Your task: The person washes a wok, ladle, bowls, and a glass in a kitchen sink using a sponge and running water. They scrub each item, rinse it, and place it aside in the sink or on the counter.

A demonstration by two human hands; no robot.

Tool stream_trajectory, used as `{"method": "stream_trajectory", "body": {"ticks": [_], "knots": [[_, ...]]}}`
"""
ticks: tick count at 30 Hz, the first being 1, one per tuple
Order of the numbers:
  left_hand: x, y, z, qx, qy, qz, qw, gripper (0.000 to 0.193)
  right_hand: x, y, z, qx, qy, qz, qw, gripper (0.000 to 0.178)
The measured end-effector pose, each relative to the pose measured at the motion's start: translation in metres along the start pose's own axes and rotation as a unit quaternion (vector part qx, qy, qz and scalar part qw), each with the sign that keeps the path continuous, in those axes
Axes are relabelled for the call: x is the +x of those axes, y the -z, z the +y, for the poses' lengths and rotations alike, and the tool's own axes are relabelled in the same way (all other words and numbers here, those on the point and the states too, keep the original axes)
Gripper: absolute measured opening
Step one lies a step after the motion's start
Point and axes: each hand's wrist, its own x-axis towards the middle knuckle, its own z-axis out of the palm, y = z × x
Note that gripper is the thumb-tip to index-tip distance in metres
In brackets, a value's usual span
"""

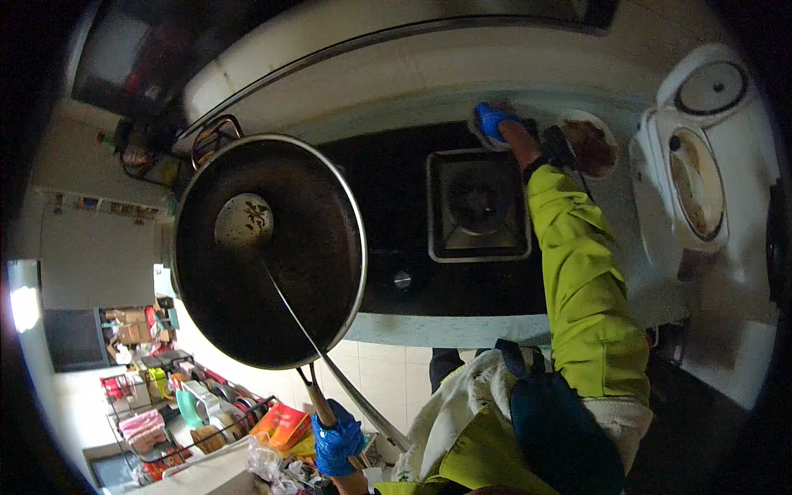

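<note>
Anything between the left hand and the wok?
Nothing visible: the blue-gloved left hand already grips the handle of the wok. The ladle's shaft crosses the rim just right of that handle.

a strip of black glass cooktop [392, 206] lies free between the large round dark metal wok [313, 239] and the square silver-rimmed burner [478, 210]; a hand could pass there. the wok blocks the left, a long steel ladle [363, 402] crossing its near rim. rightward of the blue-gloved right hand [497, 122] stands a round white bowl [609, 129].
</note>
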Motion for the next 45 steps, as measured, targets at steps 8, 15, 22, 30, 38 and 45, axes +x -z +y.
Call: {"method": "stream_trajectory", "body": {"ticks": [8, 15, 22, 30, 38, 45], "knots": [[-0.022, 0.049, -0.045, -0.033, 0.036, 0.086, 0.995, 0.025, 0.089, -0.149, -0.133, -0.02, 0.089, 0.063, 0.994, 0.042], [-0.001, 0.068, -0.028, -0.208, 0.032, 0.056, 0.976, 0.021, 0.003, -0.164, -0.188, -0.095, 0.332, -0.172, 0.923, 0.039], [0.02, 0.082, -0.015, -0.362, 0.053, -0.055, 0.929, 0.024, -0.119, -0.138, -0.211, -0.161, 0.339, -0.414, 0.829, 0.042], [0.022, 0.083, -0.029, -0.295, 0.067, 0.014, 0.953, 0.025, 0.033, -0.133, -0.184, -0.134, 0.123, 0.187, 0.965, 0.031], [0.02, 0.092, -0.031, -0.269, 0.022, -0.024, 0.963, 0.047, -0.12, -0.18, -0.197, -0.145, 0.375, -0.295, 0.867, 0.028], [0.025, 0.095, -0.046, -0.359, 0.025, -0.071, 0.93, 0.043, -0.046, -0.115, -0.158, -0.211, 0.093, 0.01, 0.973, 0.029]]}}
